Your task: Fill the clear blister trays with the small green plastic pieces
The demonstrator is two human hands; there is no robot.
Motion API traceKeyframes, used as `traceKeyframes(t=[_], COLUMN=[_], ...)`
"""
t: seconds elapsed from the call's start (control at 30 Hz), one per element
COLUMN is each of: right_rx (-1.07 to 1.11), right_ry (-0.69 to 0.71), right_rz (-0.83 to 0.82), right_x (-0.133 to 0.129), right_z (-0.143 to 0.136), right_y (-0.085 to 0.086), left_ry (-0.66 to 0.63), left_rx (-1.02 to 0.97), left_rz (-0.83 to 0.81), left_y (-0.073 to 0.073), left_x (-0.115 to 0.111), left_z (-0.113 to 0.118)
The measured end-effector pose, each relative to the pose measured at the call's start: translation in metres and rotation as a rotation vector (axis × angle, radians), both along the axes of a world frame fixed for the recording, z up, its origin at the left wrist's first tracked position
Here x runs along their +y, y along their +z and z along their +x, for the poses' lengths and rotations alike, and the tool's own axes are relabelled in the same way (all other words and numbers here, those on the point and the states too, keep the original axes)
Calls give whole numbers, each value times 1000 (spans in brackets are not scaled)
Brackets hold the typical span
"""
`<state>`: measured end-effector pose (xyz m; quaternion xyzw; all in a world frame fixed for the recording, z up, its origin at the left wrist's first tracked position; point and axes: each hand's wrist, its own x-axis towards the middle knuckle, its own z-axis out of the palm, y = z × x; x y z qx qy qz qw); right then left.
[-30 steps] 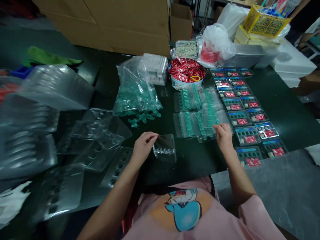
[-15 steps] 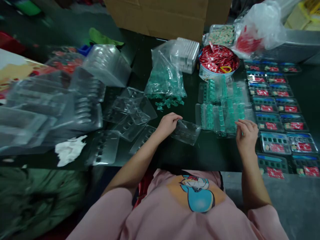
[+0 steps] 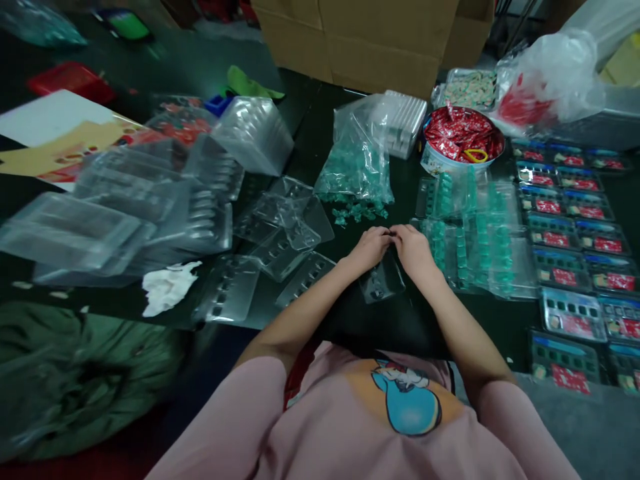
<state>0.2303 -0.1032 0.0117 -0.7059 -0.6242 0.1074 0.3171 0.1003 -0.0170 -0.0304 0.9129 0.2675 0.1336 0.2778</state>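
A clear plastic tray with moulded hollows lies in front of me, its far part covered by my hands. My left hand is closed on the tray's far left side. My right hand is closed on the far right side, and the fingertips of both hands meet at the far edge. What lies exactly between the fingertips is hidden. Just beyond them are loose translucent green pieces, spilling from a clear bag. Right of my right hand lie clear trays filled with green pieces.
Empty clear trays and stacked clear packaging spread leftward, near a crumpled white tissue. A round tin of red packets stands at the back right. Rows of filled packs line the right side. A cardboard box stands behind.
My right hand has come left from the green-filled trays to join my left hand at the clear tray. The whole view has shifted, with the table's things appearing farther right.
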Motion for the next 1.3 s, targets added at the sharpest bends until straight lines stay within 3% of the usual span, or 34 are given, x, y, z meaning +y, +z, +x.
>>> traceKeyframes(t=[0.17, 0.3, 0.43, 0.53, 0.63, 0.8, 1.0, 1.3], right_rx=[-48, -16, 91, 333, 530, 542, 446, 478], right_ry=[-171, -205, -160, -63, 30, 76, 74, 47], right_rz=[-222, -195, -162, -123, -45, 110, 173, 130], right_x=[85, 105, 95, 77, 55, 26, 18, 10], right_z=[-3, -8, -4, -2, -7, -19, -22, -18], right_y=[-19, -33, -37, -34, -26, -6, 10, 14], left_ry=[191, 387, 507, 570, 560, 526, 483, 482], left_rx=[-141, -275, -466, -650, -754, -793, -790, -744], left_rz=[-121, -267, -525, -799, -1009, -1216, -1343, -1283], left_y=[13, 16, 7, 5, 14, 32, 36, 37], left_x=[5, 9, 15, 15, 11, 4, 6, 2], left_z=[-16, -29, -33, -30, -28, -27, -28, -27])
